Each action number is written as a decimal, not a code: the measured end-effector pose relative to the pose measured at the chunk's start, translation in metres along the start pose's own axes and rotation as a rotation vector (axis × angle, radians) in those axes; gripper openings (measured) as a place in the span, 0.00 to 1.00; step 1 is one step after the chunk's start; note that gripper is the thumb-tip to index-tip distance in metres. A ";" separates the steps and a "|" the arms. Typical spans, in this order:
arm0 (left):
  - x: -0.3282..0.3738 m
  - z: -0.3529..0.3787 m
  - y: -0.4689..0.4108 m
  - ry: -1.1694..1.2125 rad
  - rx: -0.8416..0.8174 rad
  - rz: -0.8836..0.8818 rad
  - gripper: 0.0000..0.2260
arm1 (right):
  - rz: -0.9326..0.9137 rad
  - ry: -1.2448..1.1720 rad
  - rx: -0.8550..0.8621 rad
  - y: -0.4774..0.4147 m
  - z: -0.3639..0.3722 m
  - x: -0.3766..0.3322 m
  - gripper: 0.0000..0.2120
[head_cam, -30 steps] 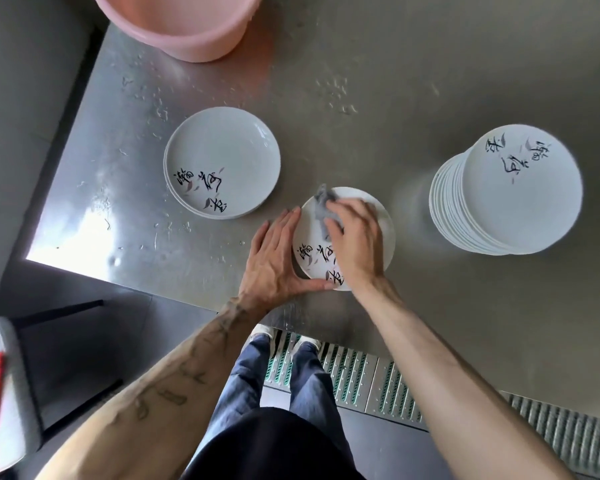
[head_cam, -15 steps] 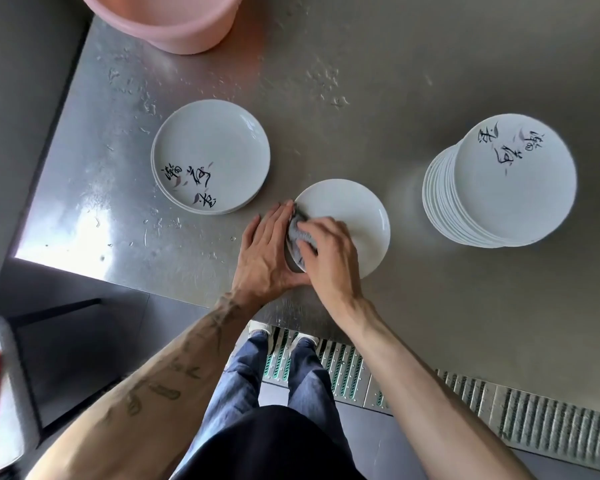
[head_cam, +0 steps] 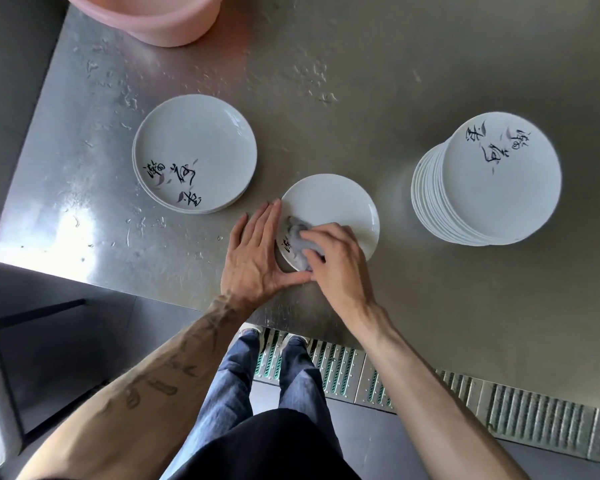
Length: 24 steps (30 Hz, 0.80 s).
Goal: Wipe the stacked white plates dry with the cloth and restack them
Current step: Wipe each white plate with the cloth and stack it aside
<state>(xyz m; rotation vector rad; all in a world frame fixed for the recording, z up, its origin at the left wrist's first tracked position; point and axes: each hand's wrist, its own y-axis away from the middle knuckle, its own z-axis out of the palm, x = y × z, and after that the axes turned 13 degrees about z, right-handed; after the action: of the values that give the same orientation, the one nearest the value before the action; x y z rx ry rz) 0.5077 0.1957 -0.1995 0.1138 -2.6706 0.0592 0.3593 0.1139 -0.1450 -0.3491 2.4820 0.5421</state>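
The single white plate (head_cam: 336, 206) lies flat on the steel table (head_cam: 395, 81), near its front edge, between the low stack of plates (head_cam: 194, 150) on the left and the tall stack of plates (head_cam: 489, 181) on the right, touching neither. The left hand (head_cam: 257, 251) rests against the plate's left rim with fingers straight and pressed together and the thumb extended along the near rim. The right hand (head_cam: 336, 261) holds the grey cloth (head_cam: 296, 233) under curled fingers and presses it onto the near-left part of the plate.

Wet steel table (head_cam: 430, 64) glares at its left corner — pink basin (head_cam: 146, 15) behind, drain grate (head_cam: 534, 420) below
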 end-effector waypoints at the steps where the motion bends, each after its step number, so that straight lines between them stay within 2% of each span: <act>1: 0.000 0.000 0.000 0.003 -0.003 -0.005 0.60 | 0.029 0.001 0.039 -0.002 -0.002 0.004 0.17; 7: -0.002 0.000 0.001 -0.005 0.012 -0.002 0.58 | -0.092 0.023 -0.044 0.008 0.000 0.001 0.16; 12: -0.001 0.000 -0.002 0.035 0.021 -0.023 0.62 | -0.008 0.109 0.174 -0.027 -0.034 0.025 0.16; 15: 0.000 -0.001 -0.002 0.047 0.020 -0.042 0.62 | 0.054 0.127 0.272 -0.050 -0.033 0.016 0.15; 17: -0.001 0.000 -0.002 0.050 0.033 -0.047 0.62 | 0.027 0.109 0.225 -0.052 -0.022 0.000 0.17; 21: -0.002 0.000 -0.003 0.021 0.040 -0.025 0.60 | -0.236 0.140 0.029 -0.033 -0.005 -0.018 0.16; 22: -0.002 0.000 -0.003 0.021 0.038 -0.024 0.61 | -0.261 0.150 0.022 -0.035 -0.009 -0.016 0.16; 24: -0.001 0.001 -0.003 0.028 0.035 -0.032 0.61 | -0.199 0.156 0.085 -0.046 -0.020 -0.006 0.18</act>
<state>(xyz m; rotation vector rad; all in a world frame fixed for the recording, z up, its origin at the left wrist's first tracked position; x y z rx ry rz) 0.5086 0.1926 -0.2007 0.1660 -2.6395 0.0971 0.3710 0.0647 -0.1400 -0.6177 2.5716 0.3384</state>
